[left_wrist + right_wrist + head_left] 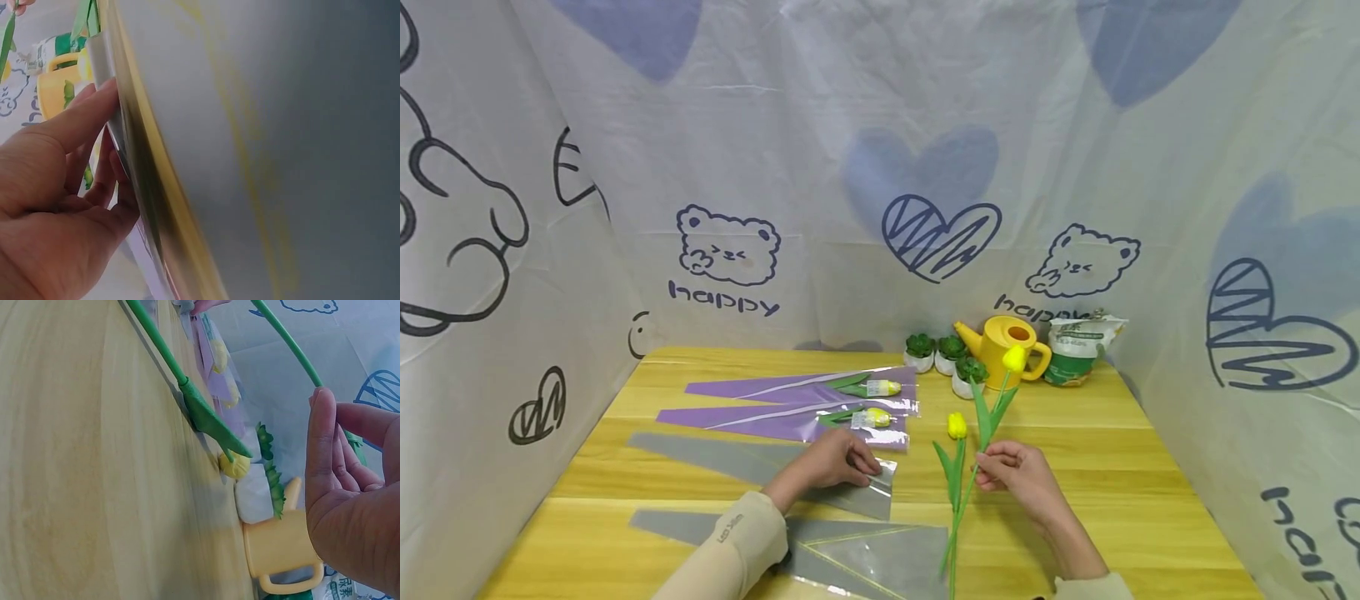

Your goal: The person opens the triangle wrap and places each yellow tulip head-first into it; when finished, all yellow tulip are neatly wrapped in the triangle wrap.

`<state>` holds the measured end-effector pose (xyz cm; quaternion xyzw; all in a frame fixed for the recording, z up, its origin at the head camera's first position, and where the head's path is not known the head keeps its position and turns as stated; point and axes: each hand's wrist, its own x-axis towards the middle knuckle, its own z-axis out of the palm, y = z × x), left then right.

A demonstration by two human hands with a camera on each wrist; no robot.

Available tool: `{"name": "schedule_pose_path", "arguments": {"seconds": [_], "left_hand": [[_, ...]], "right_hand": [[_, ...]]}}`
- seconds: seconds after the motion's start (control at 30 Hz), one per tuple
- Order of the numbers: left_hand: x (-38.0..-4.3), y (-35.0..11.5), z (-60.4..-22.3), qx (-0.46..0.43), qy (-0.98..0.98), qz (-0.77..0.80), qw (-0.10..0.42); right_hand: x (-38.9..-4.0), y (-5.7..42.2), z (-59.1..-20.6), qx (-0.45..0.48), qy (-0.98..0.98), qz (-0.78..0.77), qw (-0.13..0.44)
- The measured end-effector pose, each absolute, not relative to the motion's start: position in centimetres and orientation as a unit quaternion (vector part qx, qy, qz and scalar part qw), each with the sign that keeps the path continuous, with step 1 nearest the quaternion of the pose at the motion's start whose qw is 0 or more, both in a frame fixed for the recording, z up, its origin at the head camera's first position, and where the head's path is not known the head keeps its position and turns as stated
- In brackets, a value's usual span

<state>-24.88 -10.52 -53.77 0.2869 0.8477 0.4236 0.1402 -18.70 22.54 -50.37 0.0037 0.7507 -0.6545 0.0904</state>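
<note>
My right hand (1018, 477) pinches the green stem of a yellow artificial tulip (1013, 359), raised over the table with its bloom pointing away from me. In the right wrist view, thumb and fingertips meet on the stem (294, 347). A second yellow tulip (957, 426) lies on the table to its left, the two stems crossing in the head view. My left hand (838, 461) pinches the clear edge at the wide end of a grey flower sleeve (737, 454). In the left wrist view, the thumb lies along that edge, fingers curled behind.
A second grey sleeve (917, 558) lies nearer me, partly under the left forearm. Two purple sleeves (722, 417) with yellow tulips inside lie farther back. Behind stand potted succulents (968, 379), a yellow watering can (992, 342) and a green-white bag (1071, 354). A printed cloth (820, 125) hangs around the table.
</note>
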Motion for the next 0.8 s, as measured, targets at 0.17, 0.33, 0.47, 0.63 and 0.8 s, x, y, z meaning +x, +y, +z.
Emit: {"name": "schedule_pose_path", "arguments": {"seconds": [0.17, 0.33, 0.47, 0.63, 0.8], "left_hand": [[-24.9, -10.5, -53.5, 0.265, 0.834, 0.459, 0.150], [-25.0, -10.5, -53.4, 0.255, 0.825, 0.478, 0.161], [-25.0, -10.5, -53.4, 0.246, 0.824, 0.481, 0.169], [-25.0, -10.5, -53.3, 0.239, 0.823, 0.486, 0.171], [-25.0, -10.4, -53.3, 0.230, 0.826, 0.486, 0.171]], "right_hand": [[-19.2, 21.9, -49.9, 0.021, 0.758, -0.647, 0.074], [-20.2, 21.1, -49.5, 0.041, 0.760, -0.648, 0.033], [-20.9, 20.6, -49.3, 0.055, 0.754, -0.655, 0.010], [-21.4, 20.3, -49.1, 0.064, 0.748, -0.660, -0.002], [-21.8, 20.1, -48.9, 0.072, 0.744, -0.664, -0.016]]}}
